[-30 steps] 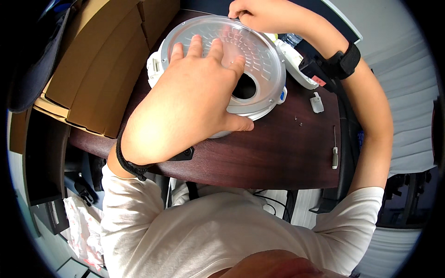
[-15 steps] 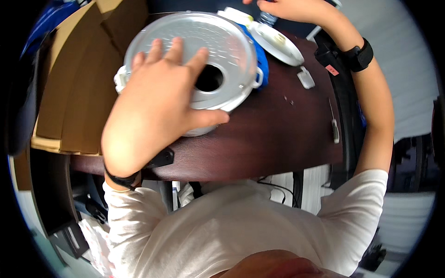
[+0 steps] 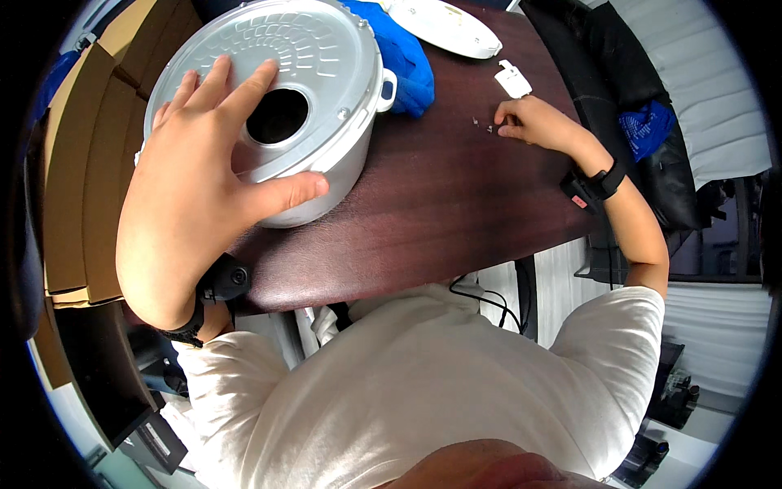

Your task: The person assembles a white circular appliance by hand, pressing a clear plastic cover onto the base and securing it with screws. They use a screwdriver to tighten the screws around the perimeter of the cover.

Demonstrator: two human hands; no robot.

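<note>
A white round appliance body [image 3: 346, 175] with a loop handle stands at the left of the dark wooden table [image 3: 423, 212]. Its top is a grey metal disc with an embossed pattern and a round dark hole. My left hand [image 3: 191, 163] lies on this disc, fingers spread, thumb reaching over the near rim. Over at the table's right, my right hand [image 3: 533, 124] hovers low with fingers bent and thumb apart. Its fingertips are right beside a tiny screw-like bit [image 3: 490, 129]; another small bit [image 3: 475, 121] lies a little to the left. A small white plastic piece [image 3: 513, 80] rests just beyond that hand.
A white oval cover [image 3: 444, 26] lies at the far edge. Crumpled blue plastic [image 3: 407, 69] sits against the appliance's right side. Open cardboard [image 3: 77, 175] borders the left. Right of the table is a black padded seat [image 3: 627, 73] holding a blue bag [image 3: 648, 129].
My right hand has come back from the far edge to the small bits. My left hand stays on the disc. The view has shifted, and the screwdriver at the right no longer shows.
</note>
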